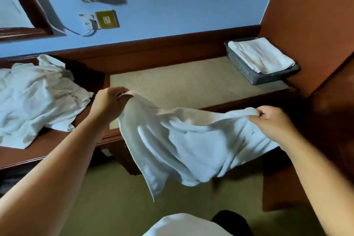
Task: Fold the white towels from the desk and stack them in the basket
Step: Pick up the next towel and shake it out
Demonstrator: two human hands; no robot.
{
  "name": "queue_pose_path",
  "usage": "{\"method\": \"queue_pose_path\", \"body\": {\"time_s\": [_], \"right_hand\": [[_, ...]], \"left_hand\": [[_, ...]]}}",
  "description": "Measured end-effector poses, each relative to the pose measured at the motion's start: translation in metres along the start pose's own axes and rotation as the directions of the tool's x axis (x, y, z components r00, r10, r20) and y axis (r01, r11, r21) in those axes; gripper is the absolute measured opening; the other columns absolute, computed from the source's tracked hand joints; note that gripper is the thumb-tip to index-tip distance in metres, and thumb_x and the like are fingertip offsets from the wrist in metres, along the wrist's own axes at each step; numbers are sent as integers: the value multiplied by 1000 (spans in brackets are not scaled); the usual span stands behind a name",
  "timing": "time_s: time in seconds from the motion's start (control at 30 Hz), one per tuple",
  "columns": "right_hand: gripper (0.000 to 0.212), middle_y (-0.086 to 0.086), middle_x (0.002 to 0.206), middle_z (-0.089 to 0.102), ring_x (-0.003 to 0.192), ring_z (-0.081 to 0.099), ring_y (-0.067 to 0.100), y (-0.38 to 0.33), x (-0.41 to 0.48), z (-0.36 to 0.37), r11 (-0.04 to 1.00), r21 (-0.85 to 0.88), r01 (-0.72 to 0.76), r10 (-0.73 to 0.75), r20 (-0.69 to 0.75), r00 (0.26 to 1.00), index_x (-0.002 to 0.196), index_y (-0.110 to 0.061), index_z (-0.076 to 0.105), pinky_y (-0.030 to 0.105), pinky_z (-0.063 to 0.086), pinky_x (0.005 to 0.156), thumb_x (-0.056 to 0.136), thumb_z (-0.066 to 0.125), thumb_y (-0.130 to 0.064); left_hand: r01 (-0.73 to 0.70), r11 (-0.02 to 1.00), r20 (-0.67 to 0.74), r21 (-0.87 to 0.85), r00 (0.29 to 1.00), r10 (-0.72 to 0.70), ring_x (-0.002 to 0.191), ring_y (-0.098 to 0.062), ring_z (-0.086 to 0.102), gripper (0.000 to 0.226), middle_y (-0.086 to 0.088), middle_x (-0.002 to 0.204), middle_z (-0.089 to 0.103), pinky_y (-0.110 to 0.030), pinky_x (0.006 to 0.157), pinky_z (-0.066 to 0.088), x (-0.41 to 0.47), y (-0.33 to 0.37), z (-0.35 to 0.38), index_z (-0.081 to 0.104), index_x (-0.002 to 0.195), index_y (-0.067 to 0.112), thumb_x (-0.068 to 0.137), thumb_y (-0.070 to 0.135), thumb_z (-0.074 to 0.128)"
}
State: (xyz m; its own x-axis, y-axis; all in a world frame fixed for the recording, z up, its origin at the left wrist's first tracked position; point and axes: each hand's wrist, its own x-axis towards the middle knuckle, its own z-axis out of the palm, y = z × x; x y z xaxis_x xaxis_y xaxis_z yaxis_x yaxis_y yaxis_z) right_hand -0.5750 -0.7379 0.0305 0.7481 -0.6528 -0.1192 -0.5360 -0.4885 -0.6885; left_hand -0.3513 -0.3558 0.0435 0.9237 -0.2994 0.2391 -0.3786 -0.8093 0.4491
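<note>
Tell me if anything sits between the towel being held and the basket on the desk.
Nothing visible does. The held towel hangs between the left hand and right hand; only bare beige desk surface lies before the basket, which already holds folded towels.

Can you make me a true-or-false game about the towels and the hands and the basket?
1. Both hands hold one white towel. True: the left hand and the right hand each pinch its top edge.
2. The basket is empty. False: folded towels already lie in it.
3. A pile of unfolded towels sits on the desk to the left. True.
4. The held towel is neatly folded. False: it hangs loose and rumpled.
5. The basket stands on the floor. False: it stands on the desk's far right corner.
</note>
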Motion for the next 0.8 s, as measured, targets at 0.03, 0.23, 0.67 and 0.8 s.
{"method": "queue_pose_path", "body": {"time_s": [0.03,0.23,0.67,0.8], "right_hand": [[16,-2,74,66,75,64,20,-10,1,17,999,8,52,-52,81,995,86,-18,67,30,43,63,82,79,-28],[50,-12,71,68,68,63,2,-75,-3,64,899,193,394,-438,361,823,115,-34,57,25,47,66,76,79,-56],[10,-3,72,70,69,63,11,1,68,-52,843,538,8,-292,444,847,89,-14,65,22,48,61,87,75,-15],[39,12,82,58,79,55,23,8,78,-86,852,521,-48,-303,567,766,102,-15,58,31,41,67,69,74,-3]], "left_hand": [[-94,994,16,-47,995,95,77,-22,67,18,-3,82,73,-27,65,48,4,24,-6,79,96,14,94,28,68],[-408,890,81,-204,899,431,67,-4,67,21,9,79,72,-17,58,52,-13,164,-3,80,89,16,87,37,75],[-11,882,9,-471,1000,17,53,-3,60,11,12,71,68,-22,46,45,-25,232,84,71,86,21,96,21,66],[141,740,-91,-657,960,-264,63,-16,74,16,-1,91,71,-30,46,56,-21,258,75,65,90,20,101,11,57]]}}
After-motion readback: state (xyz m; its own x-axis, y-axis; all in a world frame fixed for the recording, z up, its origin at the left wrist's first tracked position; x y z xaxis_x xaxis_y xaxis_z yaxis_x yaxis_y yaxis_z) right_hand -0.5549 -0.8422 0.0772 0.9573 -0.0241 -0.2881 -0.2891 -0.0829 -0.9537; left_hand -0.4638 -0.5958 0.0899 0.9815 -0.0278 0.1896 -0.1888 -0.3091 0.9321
